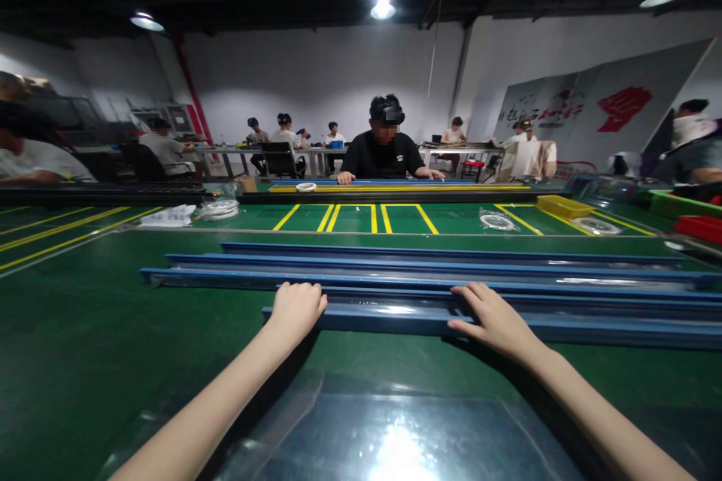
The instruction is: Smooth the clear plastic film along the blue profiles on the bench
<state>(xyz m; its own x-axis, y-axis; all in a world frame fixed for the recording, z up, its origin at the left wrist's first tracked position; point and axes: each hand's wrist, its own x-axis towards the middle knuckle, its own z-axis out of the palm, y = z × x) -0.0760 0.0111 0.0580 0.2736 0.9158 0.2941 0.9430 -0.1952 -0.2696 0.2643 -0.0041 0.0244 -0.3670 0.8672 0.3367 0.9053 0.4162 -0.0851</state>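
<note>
A long blue channel-shaped profile (pixel 383 319) lies nearest me across the green table. My left hand (pixel 297 308) is closed over its left end, fingers bent across it. Farther along, my right hand (pixel 493 319) grips the same profile, thumb at the near wall and fingers reaching over the far wall. Just behind, another blue profile (pixel 226 276) lies roughly parallel, with more blue profiles beyond it. The undersides of both hands are hidden.
Clear plastic sheeting (pixel 366 428) covers the table (pixel 73 361) in front of me. Beyond are yellow tape lines, a white coil (pixel 219 208), a bagged coil (pixel 497 221) and a yellow tray (pixel 564 206). Opposite sits a co-worker (pixel 389 154) behind black and yellow strips.
</note>
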